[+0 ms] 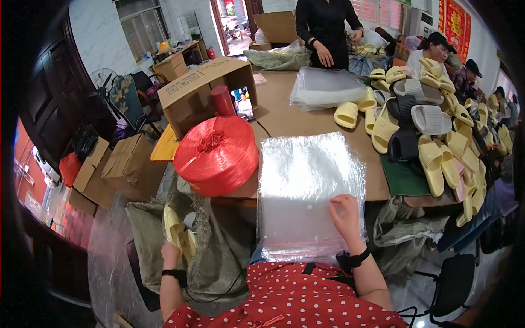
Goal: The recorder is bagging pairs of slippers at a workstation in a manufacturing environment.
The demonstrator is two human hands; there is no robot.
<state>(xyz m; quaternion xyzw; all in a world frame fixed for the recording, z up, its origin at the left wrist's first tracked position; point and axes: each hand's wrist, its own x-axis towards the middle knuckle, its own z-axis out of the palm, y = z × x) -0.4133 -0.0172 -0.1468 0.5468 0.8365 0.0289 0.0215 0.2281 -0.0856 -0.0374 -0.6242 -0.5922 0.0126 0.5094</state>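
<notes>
The clear bags (295, 213) lie stacked at the near edge of the surface (279, 106), reaching down to the lap. Over their right side the right grip (348, 218) is curled, thumb and forefinger nearly closed; whether it pinches film, I cannot tell. The left grip (170, 253) is at a yellow slipper (173, 225) in the sack (143, 221), its fingers partly hidden and its hold unclear. Best to raise the slipper clear of the sack's rim and part only the top bag, lest the slick stack slide. Beyond: red twine (219, 158) left, slipper pile (431, 157) right.
</notes>
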